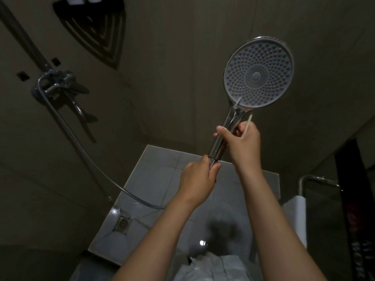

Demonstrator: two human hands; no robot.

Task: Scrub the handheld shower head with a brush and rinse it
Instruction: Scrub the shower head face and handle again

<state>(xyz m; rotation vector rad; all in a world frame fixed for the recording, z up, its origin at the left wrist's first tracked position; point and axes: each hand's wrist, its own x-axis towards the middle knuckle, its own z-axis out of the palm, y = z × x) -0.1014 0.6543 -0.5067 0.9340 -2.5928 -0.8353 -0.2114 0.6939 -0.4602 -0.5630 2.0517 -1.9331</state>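
Note:
The handheld shower head (258,73) is held up in front of the dark wall, its round nozzle face turned toward me. My left hand (199,175) grips the bottom of its chrome handle where the hose (85,151) joins. My right hand (241,141) wraps the handle higher up and also holds a thin pale stick (248,123), likely the brush handle; its bristle end is hidden. No water is flowing from the nozzles.
The hose runs left to the chrome mixer tap (60,86) on the wall. A corner shelf (95,27) hangs above it. Below lie the wet grey floor tiles (154,179) with a drain (122,224). A white towel on a rail (298,218) is at the right.

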